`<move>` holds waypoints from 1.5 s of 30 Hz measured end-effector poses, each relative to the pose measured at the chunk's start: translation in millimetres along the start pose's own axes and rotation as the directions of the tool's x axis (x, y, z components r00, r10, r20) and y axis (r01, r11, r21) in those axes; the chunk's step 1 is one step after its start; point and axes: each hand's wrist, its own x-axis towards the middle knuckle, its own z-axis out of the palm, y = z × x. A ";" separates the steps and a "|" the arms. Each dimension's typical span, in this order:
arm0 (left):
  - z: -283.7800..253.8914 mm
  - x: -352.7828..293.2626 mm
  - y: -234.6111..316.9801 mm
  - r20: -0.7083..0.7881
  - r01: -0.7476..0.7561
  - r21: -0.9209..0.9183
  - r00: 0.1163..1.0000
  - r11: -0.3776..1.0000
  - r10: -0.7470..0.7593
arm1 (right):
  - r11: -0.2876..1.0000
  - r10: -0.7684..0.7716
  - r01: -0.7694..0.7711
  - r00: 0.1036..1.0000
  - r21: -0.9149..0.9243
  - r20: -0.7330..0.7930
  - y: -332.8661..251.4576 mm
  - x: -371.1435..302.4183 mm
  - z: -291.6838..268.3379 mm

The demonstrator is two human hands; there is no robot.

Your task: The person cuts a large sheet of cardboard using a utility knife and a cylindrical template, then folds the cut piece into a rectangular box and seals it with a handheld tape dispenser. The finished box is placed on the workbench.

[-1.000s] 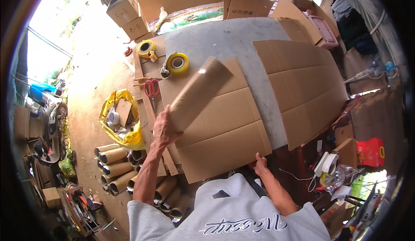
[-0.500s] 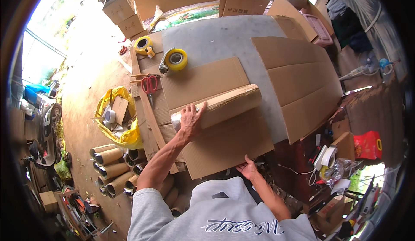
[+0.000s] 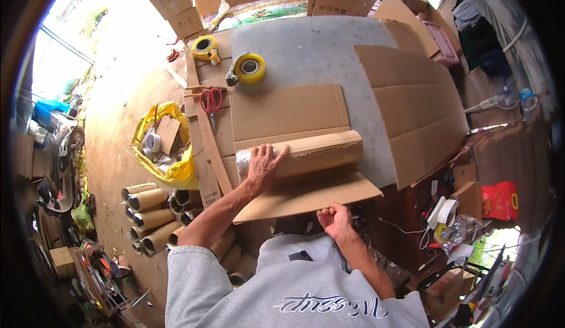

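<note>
A long tan cardboard roll [image 3: 321, 151] with a shiny, silvery left end lies across a flat cardboard sheet [image 3: 288, 110] on the table. My left hand [image 3: 265, 164] grips the roll near that end, its fingers curled over the top and the thumb pointing right. On the side nearest me, the sheet's flap [image 3: 312, 198] is raised and bowed. At the flap's front edge, my right hand [image 3: 335, 219] pinches the cardboard with fingers closed. The roll's underside is hidden.
Left on the table are red-handled scissors [image 3: 210, 100], a tape dispenser [image 3: 249, 69], a tape roll [image 3: 204, 46] and a wooden strip [image 3: 212, 134]. Another cardboard sheet [image 3: 418, 104] lies right. Cardboard tubes [image 3: 154, 217] and a yellow bag [image 3: 182, 172] stand beside the table.
My right hand has closed on the sheet's near edge and lifted it, so the flap tilts up toward the roll. My left hand stays on the roll. The view has shifted slightly.
</note>
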 end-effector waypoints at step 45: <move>-30.2 -49.7 49.9 -0.037 0.443 -0.189 0.889 0.876 -0.457 | 0.385 0.016 0.233 0.966 -0.893 0.259 -215.1 126.5 49.1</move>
